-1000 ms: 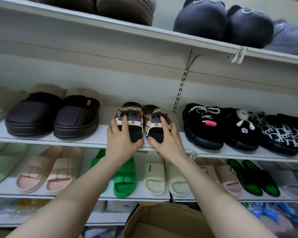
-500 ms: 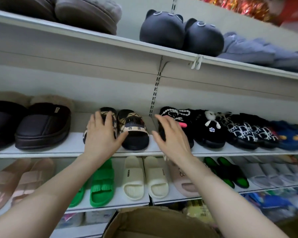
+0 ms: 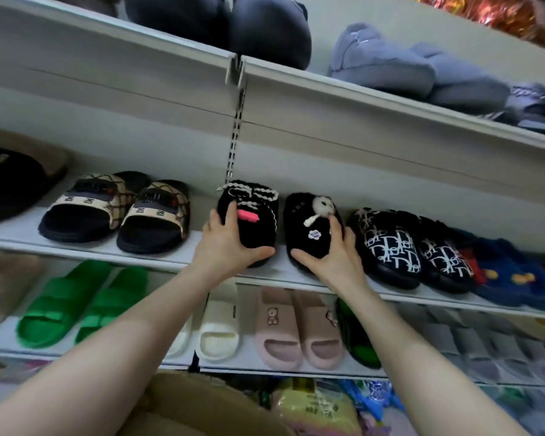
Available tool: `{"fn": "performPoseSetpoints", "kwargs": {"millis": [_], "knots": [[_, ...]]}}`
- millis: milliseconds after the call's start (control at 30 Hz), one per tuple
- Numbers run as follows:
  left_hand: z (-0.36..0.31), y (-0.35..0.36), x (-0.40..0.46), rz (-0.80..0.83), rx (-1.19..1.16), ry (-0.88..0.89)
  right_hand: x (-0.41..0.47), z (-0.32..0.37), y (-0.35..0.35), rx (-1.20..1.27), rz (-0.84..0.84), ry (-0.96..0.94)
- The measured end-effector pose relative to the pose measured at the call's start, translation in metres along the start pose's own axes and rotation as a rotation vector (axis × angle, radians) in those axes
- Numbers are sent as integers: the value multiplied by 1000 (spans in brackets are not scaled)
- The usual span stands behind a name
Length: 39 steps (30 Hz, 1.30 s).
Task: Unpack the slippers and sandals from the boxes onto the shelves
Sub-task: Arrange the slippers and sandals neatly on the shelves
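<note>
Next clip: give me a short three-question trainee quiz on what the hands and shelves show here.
1. True or false: the left hand holds the black fuzzy slipper with the pink charm.
2. What does the right hand hold? A) green rubber slide B) black fuzzy slipper with the white plush charm C) cardboard box
3. Fill in: the beige patterned-strap slides sit on the white middle shelf, to the ____ of both hands.

Key: 1 true; 2 B; 3 left.
</note>
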<state>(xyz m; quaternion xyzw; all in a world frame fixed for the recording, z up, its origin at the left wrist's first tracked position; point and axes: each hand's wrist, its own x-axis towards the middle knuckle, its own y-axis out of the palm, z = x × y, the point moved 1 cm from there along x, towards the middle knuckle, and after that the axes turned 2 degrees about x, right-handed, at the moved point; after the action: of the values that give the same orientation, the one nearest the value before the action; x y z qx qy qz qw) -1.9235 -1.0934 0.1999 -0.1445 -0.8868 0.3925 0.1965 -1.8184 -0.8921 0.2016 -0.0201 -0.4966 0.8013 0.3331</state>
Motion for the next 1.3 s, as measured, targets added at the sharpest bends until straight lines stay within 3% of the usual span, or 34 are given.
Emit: {"fn": "performPoseSetpoints", "kwargs": {"millis": [267,567,900,1067,1167,1300], "knots": [[-10,19,3,-108,-24,-102,5,-1,10,92,-22,-14],[-16,27,-16,-196,-11,-75,-8,3,18,146,-42,-72],[-25,25,-18,-132,56,-90,-6,4,13,110,69,-58],[-24,14,-12,-9,73,-100,-13,8,-3,24,136,-77],[-25,5,-11,18,136,-92,-25,6,-14,-47,84,-169],[-47,7,-21,-124,156,86,-38,-10,-46,-129,-89,-354]]}}
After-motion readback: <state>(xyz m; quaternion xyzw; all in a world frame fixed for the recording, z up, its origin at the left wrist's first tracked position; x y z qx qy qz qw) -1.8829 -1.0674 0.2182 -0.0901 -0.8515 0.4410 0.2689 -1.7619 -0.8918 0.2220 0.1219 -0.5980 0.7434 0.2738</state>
